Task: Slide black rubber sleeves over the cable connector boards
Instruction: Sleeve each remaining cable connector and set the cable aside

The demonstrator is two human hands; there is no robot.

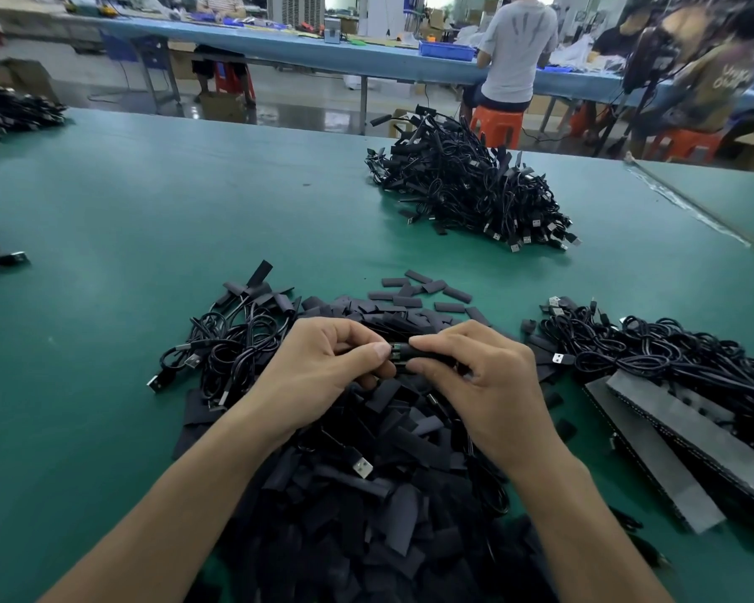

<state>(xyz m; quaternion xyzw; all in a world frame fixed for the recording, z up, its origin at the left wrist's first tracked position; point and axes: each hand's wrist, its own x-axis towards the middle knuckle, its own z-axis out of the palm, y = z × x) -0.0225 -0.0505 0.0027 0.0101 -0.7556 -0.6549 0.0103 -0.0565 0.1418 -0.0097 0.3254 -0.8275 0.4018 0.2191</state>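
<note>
Left hand (323, 363) pinches the connector board (396, 350), right hand (479, 367) grips the sleeve (427, 353) — skew it and the rubber could snag on the board's edge.

Two hands, left hand (323, 363) and right hand (488, 376), share one black rubber sleeve (432, 354) and one cable connector board (395, 348). One heap of loose flat black sleeves (366, 493), too many to count. Three heaps of coiled black USB cables on the green tabletop (149, 211): far heap (466, 189), left heap (231, 346), right heap (671, 354). Two long grey strips (654, 454).

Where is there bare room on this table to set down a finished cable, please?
Bare green table lies left of the near cable bundle, and between the sleeve pile and the far cable heap. Crowded: where the right cable bundle meets the grey strips.
</note>
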